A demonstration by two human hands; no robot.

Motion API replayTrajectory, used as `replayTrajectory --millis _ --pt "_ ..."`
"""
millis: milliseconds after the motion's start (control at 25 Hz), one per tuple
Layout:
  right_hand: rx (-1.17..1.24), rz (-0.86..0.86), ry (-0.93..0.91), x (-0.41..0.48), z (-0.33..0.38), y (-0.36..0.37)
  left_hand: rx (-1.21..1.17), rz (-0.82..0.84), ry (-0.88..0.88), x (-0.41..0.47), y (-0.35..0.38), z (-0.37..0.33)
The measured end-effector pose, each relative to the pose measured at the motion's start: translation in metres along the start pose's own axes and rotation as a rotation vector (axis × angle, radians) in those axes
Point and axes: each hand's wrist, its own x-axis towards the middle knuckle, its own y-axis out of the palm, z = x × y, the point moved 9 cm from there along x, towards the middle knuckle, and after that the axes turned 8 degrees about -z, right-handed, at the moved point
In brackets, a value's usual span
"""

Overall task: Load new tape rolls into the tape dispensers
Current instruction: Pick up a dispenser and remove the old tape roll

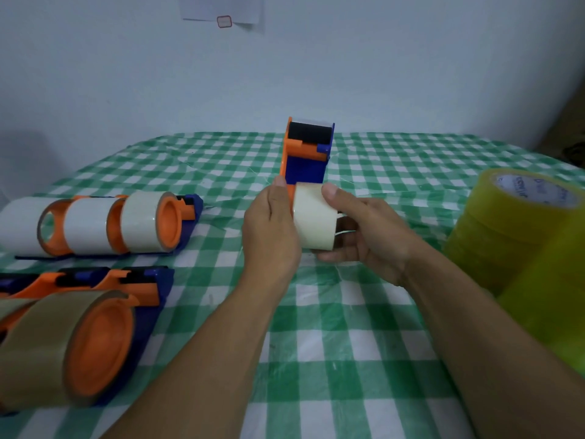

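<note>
A: Where's the new roll?

B: The white tape roll (313, 217) is pressed against the right side of the dispenser (308, 147), which points away over the table (348, 312). The right hand (364, 229) grips it, thumb on top and fingers (329, 256) curled underneath.

A: And the left hand (272, 223)?

B: It's wrapped round the dispenser's left side, bracing it.

A: Which way does the roll go?

B: Its axis runs left to right, so I'd judge the right hand pushes it leftward onto the hub. Whether it's fully seated is hidden
</note>
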Motion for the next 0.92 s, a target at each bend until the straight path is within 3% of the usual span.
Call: replayTrajectory --millis 240,680,920 --pt "0.029 -0.001 -0.130 0.002 0.009 -0.006 0.026 -0.045 -0.066 0.003 -0.005 0.005" --pt "0.004 -0.129 0.021 0.001 -0.001 -0.015 0.051 -0.075 -0.040 0.000 -0.006 0.006" --pt "0.073 -0.183 -0.134 0.005 0.011 -0.029 -0.031 -0.038 -0.095 0.004 -0.007 0.008"
